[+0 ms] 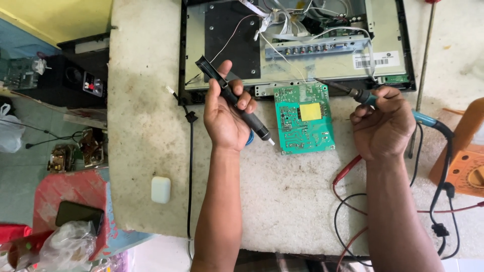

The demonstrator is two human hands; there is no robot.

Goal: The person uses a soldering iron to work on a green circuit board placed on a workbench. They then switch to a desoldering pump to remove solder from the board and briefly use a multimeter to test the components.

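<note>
**Two hands, two tools, one green circuit board**

The left hand [227, 118] is wrapped around a black desoldering pump [235, 99], thumb up on the barrel near its top end. The pump slants down to the right, and its pale tip sits just beside the left edge of the green circuit board [304, 119] without clearly touching it.

The right hand [384, 126] is closed on a soldering iron [359, 94] with a blue handle. The iron's thin dark tip points left and reaches the board's upper right corner; whether it touches there cannot be told.

The board lies flat on the pale foam-covered worktable [146, 126], between the two hands, with a yellow block near its middle. Just behind it lies an opened flat-screen chassis [297, 43], its metal back, white wires and a connector strip exposed. Red and black leads [348, 201] curl across the table under the right forearm. A small white case [161, 190] sits well to the left, and an orange multimeter [466, 174] stands at the right edge.
</note>
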